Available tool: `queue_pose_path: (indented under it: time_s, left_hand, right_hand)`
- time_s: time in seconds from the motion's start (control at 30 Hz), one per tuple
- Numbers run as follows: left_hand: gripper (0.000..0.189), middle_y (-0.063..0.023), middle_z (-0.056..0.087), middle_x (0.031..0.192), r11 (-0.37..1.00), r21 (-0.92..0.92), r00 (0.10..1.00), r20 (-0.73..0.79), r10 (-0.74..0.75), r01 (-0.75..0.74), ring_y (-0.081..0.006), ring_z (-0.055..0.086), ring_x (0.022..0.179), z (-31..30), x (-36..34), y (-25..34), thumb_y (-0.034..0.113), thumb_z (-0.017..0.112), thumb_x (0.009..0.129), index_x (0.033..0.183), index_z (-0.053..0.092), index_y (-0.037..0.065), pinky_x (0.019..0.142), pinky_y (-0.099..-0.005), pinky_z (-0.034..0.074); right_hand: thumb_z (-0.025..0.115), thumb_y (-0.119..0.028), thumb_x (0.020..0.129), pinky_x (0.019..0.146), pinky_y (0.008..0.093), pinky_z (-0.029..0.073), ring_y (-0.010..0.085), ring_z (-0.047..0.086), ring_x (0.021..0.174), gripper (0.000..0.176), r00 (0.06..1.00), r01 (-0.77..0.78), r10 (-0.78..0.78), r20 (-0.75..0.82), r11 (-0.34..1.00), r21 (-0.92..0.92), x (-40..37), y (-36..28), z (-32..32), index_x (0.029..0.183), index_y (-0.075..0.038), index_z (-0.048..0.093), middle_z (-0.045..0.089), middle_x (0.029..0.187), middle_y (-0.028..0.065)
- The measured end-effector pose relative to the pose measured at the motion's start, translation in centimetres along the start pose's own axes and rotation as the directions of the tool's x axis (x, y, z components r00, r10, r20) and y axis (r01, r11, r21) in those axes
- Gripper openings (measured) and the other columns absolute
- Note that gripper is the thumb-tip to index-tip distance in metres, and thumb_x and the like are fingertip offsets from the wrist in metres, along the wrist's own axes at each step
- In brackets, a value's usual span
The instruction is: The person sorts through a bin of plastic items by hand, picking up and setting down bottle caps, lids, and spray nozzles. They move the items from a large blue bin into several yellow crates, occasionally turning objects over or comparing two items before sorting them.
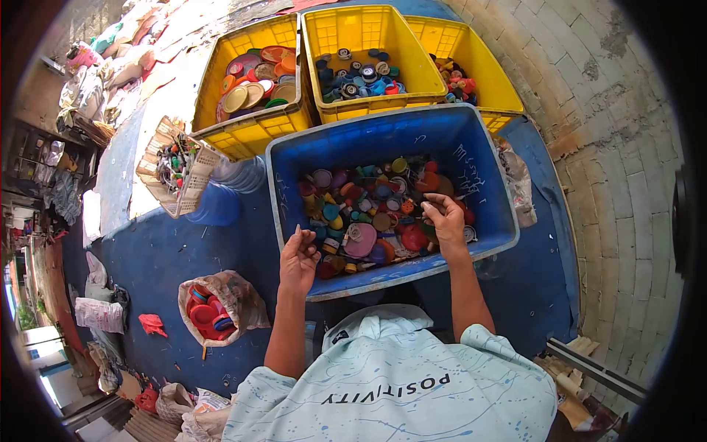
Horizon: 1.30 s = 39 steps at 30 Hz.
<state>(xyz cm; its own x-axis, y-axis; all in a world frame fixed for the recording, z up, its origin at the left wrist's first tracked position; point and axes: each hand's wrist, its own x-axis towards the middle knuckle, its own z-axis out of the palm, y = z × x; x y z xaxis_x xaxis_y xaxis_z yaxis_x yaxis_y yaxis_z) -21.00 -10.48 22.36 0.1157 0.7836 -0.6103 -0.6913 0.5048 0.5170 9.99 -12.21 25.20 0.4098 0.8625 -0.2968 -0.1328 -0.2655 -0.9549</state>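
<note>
A large blue bin [383, 276] stands in front of me, its floor covered by a mix of plastic caps and lids [361, 239] in many colours. Over its left front corner is my left hand [299, 259], palm turned up, fingers loosely curled and apart with nothing visible in them. My right hand [445, 222] hovers over the right part of the caps. Its thumb and forefinger come together in a pinch; I cannot tell what small thing, if any, is between them. A pink round lid [360, 241] lies among the caps between both hands.
Behind the bin stand yellow crates: one [254, 121] with flat lids, one [375, 110] with blue and black caps, another [501, 96] with reddish pieces. Left are a pale basket [199, 177] and a sack [250, 298] of red lids. A block wall [618, 184] bounds the right.
</note>
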Motion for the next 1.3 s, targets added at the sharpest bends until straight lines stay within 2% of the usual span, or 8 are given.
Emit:
queue_pose_path:
  time_s: [0.17,0.57,0.73,0.83,0.97,1.0,1.1,1.3]
  left_hand:
    - [0.014,-0.0010,0.066,0.088,0.978,0.030,0.976,-0.080,-0.201,0.204,-0.0098,0.052,0.065,5.1,5.5,-6.2,0.024,0.063,0.090,0.095,0.063,0.011,0.059,-0.0249,0.044]
    - [0.018,0.0002,0.063,0.083,0.861,0.421,0.954,-0.217,-0.208,0.284,-0.0058,0.047,0.056,6.0,17.2,-17.8,0.023,0.067,0.086,0.094,0.061,0.009,0.050,-0.0211,0.038]
    - [0.018,-0.0021,0.059,0.070,0.557,0.801,0.968,-0.106,-0.229,0.220,-0.0082,0.048,0.053,9.8,20.7,-23.2,0.015,0.064,0.084,0.096,0.064,0.003,0.047,-0.0236,0.036]
    - [0.017,-0.0030,0.060,0.070,0.551,0.794,0.917,-0.020,-0.398,0.257,-0.0092,0.052,0.057,11.0,21.8,-27.1,0.015,0.063,0.083,0.096,0.066,0.004,0.048,-0.0234,0.035]
    - [0.028,-0.0154,0.067,0.091,0.337,0.920,0.949,-0.094,-0.302,0.199,-0.0229,0.064,0.079,13.1,22.3,-32.2,0.014,0.061,0.076,0.098,0.066,-0.002,0.067,-0.0332,0.048]
    - [0.034,-0.0209,0.066,0.102,0.351,0.901,0.951,-0.167,-0.262,0.255,-0.0313,0.064,0.094,12.9,22.7,-33.7,0.014,0.061,0.075,0.104,0.062,-0.003,0.077,-0.0370,0.048]
    - [0.041,-0.0230,0.064,0.107,0.340,0.871,0.934,-0.311,-0.173,0.353,-0.0340,0.063,0.100,13.0,23.9,-35.9,0.014,0.060,0.074,0.112,0.059,-0.002,0.082,-0.0379,0.048]
    - [0.048,-0.0230,0.062,0.110,0.590,0.701,0.879,-0.476,-0.031,0.401,-0.0330,0.065,0.095,9.6,27.3,-42.7,0.016,0.060,0.076,0.118,0.050,-0.005,0.080,-0.0395,0.051]
  right_hand:
    - [0.066,-0.011,0.085,0.064,0.0190,0.045,0.0050,0.057,0.072,0.024,0.996,-0.093,0.090,0.028,0.990,0.105,4.8,0.3,-6.0,0.105,0.000,0.061,0.063,0.085,0.0021]
    - [0.064,-0.012,0.086,0.062,0.0185,0.044,0.0049,0.055,0.071,0.023,0.981,-0.166,0.169,-0.091,0.985,0.046,9.4,-0.3,-13.0,0.106,-0.001,0.059,0.061,0.084,0.0008]
    - [0.063,-0.011,0.086,0.063,0.0188,0.043,0.0050,0.054,0.074,0.025,0.965,-0.213,0.216,-0.150,0.976,0.038,7.6,0.6,-14.0,0.108,0.000,0.059,0.060,0.086,0.0013]
    - [0.063,-0.011,0.086,0.064,0.0190,0.044,0.0051,0.054,0.074,0.026,0.949,-0.261,0.266,-0.172,0.964,0.049,6.5,1.2,-14.0,0.108,0.000,0.059,0.060,0.086,0.0014]
    - [0.063,-0.012,0.086,0.067,0.0199,0.045,0.0059,0.055,0.076,0.027,0.941,-0.288,0.288,-0.178,0.957,0.026,5.8,1.2,-14.1,0.110,0.000,0.058,0.061,0.088,0.0020]
    - [0.063,-0.012,0.086,0.068,0.0199,0.046,0.0064,0.055,0.077,0.028,0.940,-0.296,0.294,-0.173,0.955,0.011,5.7,1.1,-14.2,0.111,0.000,0.057,0.061,0.089,0.0022]
    - [0.063,-0.012,0.087,0.068,0.0220,0.046,0.0084,0.058,0.078,0.027,0.944,-0.286,0.284,-0.168,0.958,0.013,6.0,1.5,-14.5,0.110,0.001,0.057,0.063,0.095,0.0055]
    - [0.064,-0.014,0.087,0.069,0.0216,0.046,0.0077,0.057,0.080,0.029,0.951,-0.280,0.277,-0.136,0.960,0.000,6.9,2.2,-14.8,0.111,0.000,0.057,0.063,0.095,0.0047]
